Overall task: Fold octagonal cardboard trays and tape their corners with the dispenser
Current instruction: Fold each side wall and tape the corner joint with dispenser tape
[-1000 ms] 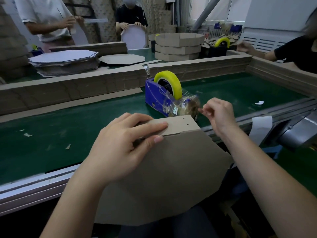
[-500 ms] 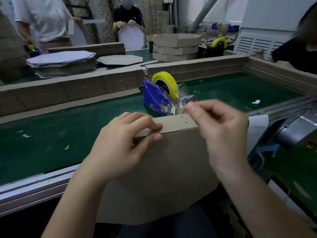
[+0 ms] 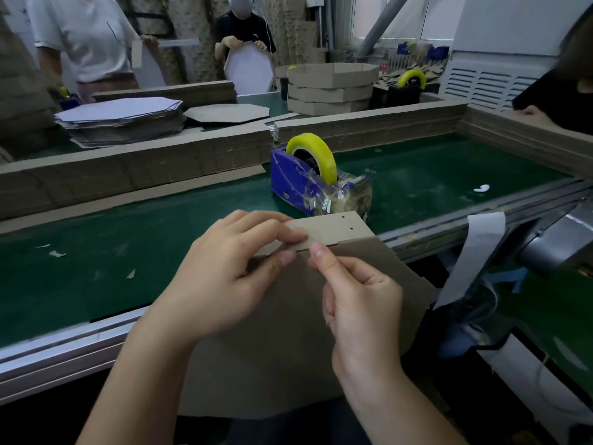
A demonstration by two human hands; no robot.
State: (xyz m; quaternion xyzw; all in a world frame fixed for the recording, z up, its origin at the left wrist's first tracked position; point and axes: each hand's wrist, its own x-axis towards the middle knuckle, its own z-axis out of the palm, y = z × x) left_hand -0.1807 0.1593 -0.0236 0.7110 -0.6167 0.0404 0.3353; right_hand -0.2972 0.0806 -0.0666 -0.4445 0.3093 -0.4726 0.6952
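The blue dispenser (image 3: 290, 179) with a yellow roll (image 3: 324, 153) stands on the green belt (image 3: 128, 239), behind the matte brown cardboard tray (image 3: 272, 348). The left hand (image 3: 221, 281) pinches its flap; the right hand (image 3: 362, 303) touches the corner, grip unclear.

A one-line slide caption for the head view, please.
Left hand pinches a tray flap; right hand touches the corner seam, dispenser behind.

Brown cardboard tray (image 3: 288, 332), blue dispenser (image 3: 295, 178), yellow tape roll (image 3: 321, 152), green belt (image 3: 128, 239)
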